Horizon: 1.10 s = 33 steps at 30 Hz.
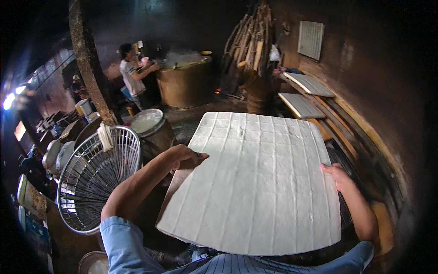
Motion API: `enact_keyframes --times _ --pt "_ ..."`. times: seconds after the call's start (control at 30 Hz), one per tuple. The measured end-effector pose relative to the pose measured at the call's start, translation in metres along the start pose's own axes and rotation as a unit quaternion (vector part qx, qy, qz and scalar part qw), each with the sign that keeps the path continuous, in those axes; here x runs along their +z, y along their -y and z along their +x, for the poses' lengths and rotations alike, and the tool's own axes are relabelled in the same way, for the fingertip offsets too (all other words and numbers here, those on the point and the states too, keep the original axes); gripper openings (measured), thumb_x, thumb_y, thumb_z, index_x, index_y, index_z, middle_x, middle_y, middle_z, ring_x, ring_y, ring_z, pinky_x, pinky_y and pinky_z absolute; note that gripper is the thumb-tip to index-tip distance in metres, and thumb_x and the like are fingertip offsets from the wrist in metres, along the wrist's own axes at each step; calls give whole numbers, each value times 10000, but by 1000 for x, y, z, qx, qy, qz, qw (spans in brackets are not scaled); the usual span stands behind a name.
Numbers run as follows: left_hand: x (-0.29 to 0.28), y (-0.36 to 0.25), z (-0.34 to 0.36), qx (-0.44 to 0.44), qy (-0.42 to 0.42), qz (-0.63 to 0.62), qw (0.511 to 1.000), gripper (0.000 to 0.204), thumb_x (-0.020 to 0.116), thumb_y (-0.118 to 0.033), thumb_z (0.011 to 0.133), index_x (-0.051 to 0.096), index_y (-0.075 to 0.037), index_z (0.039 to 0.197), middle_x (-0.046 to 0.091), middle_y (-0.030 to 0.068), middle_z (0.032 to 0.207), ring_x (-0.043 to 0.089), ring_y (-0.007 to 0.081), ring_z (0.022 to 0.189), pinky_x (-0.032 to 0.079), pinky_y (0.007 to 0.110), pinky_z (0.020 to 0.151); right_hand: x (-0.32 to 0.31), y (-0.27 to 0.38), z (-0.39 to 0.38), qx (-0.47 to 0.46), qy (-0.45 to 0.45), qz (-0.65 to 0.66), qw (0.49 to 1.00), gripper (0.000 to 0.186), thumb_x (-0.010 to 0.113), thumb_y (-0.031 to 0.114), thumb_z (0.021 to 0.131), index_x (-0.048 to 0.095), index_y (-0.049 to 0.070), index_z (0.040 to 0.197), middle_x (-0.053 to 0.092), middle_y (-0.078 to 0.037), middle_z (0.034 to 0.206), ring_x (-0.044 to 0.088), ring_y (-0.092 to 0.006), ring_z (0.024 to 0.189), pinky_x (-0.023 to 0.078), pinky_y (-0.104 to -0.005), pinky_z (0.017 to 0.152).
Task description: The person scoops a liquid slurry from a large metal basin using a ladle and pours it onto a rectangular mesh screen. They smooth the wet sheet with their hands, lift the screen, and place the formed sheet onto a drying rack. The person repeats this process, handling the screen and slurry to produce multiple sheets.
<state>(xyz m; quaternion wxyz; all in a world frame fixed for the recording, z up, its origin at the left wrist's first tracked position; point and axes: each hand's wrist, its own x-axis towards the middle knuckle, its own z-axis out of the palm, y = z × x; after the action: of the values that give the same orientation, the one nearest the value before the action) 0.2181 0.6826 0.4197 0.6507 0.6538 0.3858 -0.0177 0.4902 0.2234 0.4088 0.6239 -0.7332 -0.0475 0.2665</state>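
Note:
I carry a large, pale, squarish slab (248, 192) level in front of me, its top pressed with a grid of lines. My left hand (190, 159) grips its left edge with the thumb on top and the other fingers mostly hidden beneath. My right hand (334, 172) grips the right edge, thumb over the rim. What lies under the slab is hidden. To the left of my left forearm is a round slatted metal rack (91, 182) with a pale cloth (105, 137) over its rim.
A person (134, 77) stands by a steaming round vat (182, 89); another (76, 84) is farther left. Around me are a wooden post (91, 68), a drum (153, 137), a bundle of poles (246, 41), and wooden planks along the right wall bearing similar slabs (301, 105).

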Motion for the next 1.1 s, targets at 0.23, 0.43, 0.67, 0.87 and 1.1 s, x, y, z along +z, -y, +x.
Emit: enact_keyframes --times 0.23,0.43,0.67,0.87,1.1 --pt "-58 -56 111 -83 -202 75 973 361 823 -301 705 643 -7 811 639 43 797 602 143 682 489 270 589 83 70 200 -14 87 -42 995 537 767 237 759 501 -106 1075 615 -170 983 629 -263 880 524 -415 781" --pt "-179 -56 202 -21 -143 -9 989 294 716 -266 823 586 -67 651 463 -38 554 392 92 434 302 272 416 213 87 371 -40 111 -141 983 1041 814 410 663 259 -124 1363 381 -228 1370 375 -283 1270 349 -411 1010" --pt "-280 -97 342 18 21 -141 990 273 645 -122 857 601 45 1068 617 35 923 583 125 796 483 296 779 278 113 486 -24 117 -115 986 889 793 456 687 432 -137 1243 494 -194 1264 458 -275 1192 387 -364 947" --pt "-311 -110 434 109 28 -45 993 414 701 -210 832 569 60 1118 614 45 1020 569 166 967 435 328 907 307 112 503 -43 24 -149 988 797 772 470 714 511 -115 1188 552 -163 1187 517 -225 1110 454 -336 854" --pt "-201 -268 585 170 78 71 980 479 776 -239 770 590 42 1110 627 73 1056 563 196 1045 414 342 965 203 108 572 -60 84 65 993 591 642 380 873 521 -91 1209 548 -120 1199 523 -207 1058 368 -318 961"
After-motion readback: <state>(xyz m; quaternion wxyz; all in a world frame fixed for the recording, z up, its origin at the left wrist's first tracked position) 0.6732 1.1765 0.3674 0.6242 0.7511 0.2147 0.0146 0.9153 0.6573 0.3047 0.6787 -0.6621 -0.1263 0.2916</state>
